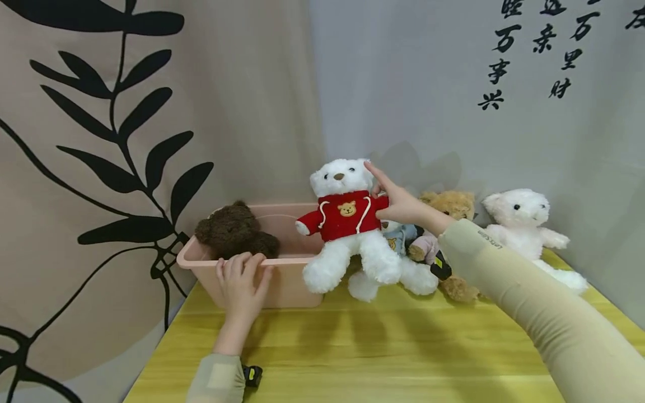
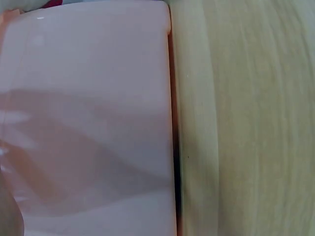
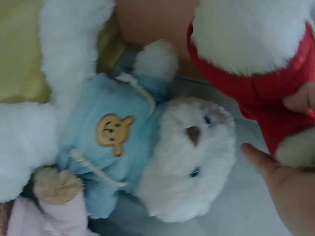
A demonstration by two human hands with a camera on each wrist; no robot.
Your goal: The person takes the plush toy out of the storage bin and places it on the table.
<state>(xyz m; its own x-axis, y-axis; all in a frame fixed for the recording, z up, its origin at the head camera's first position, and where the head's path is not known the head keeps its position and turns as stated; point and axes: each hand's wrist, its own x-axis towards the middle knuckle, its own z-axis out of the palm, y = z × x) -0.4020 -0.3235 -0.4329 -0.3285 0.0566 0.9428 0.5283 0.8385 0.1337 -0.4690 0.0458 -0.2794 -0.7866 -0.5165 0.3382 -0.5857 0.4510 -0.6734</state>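
A white teddy bear in a red hoodie [image 1: 347,218] is held upright above the table, beside a pink plastic tub [image 1: 292,285]. My right hand [image 1: 398,204] grips it at the shoulder, with the forefinger up against its head. In the right wrist view the red sleeve [image 3: 266,88] lies against my thumb [image 3: 261,157]. My left hand [image 1: 242,277] holds the tub's front rim, fingers curled over it. A dark brown bear [image 1: 234,229] sits inside the tub. The left wrist view shows only the tub wall [image 2: 88,123] and the tabletop [image 2: 246,123].
A white bear in a blue hoodie [image 1: 398,235] [image 3: 113,142] lies behind the held bear. Further right are a tan bear [image 1: 450,204] and a plain white bear [image 1: 524,221]. All rest on a yellow wooden table [image 1: 383,347] set against curtained walls.
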